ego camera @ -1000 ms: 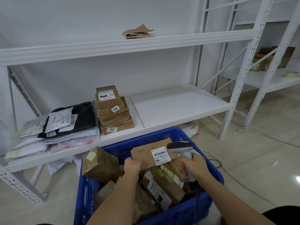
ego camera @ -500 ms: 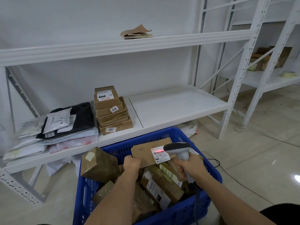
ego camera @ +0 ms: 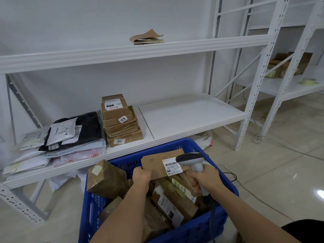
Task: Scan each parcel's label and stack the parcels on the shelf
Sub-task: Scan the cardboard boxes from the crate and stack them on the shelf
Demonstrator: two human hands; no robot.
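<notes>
Between both grips, flat parcel (ego camera: 156, 163)

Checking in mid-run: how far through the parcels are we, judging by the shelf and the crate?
Done: a stack of brown boxes and a pile of mailer bags sit on the shelf. In hand: the left hand holds a flat cardboard parcel while the right hand aims the scanner at its label. Left: the blue crate holds many parcels, so most of the job remains.
</notes>
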